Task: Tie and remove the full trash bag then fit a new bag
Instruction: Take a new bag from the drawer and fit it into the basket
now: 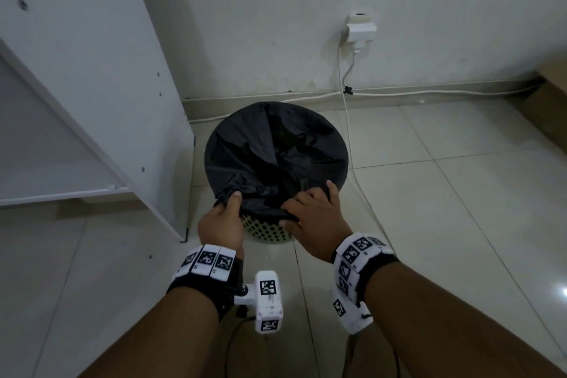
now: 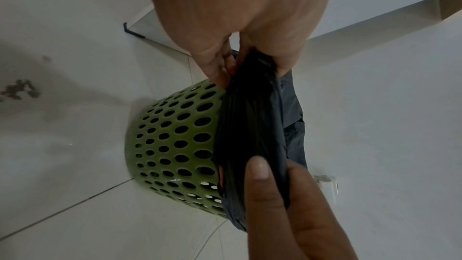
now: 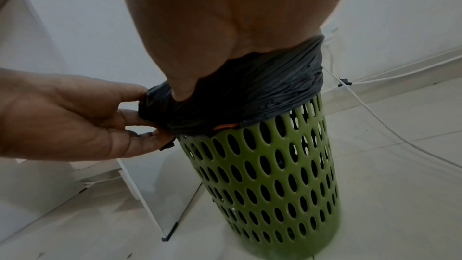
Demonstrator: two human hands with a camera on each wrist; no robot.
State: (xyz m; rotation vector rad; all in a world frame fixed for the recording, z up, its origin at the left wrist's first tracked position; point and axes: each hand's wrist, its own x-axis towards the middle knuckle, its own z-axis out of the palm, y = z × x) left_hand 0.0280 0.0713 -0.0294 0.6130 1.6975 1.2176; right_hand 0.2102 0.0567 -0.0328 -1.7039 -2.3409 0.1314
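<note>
**Both hands on the bag's near edge**

I see my left hand (image 1: 221, 225) and right hand (image 1: 313, 221) each pinching the black trash bag (image 1: 276, 153) at the near rim of the green perforated bin (image 1: 267, 232). A white cabinet (image 1: 92, 86) crowds its left; a white cable (image 1: 349, 138) trails right, from the far wall's socket (image 1: 359, 31).

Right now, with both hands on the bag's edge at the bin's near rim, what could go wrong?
The light perforated green plastic bin may tip or lift when the left hand and right hand pull the thin black plastic bag, which is bunched tightly around the rim and could tear. The white cable beside the bin might snag.
</note>
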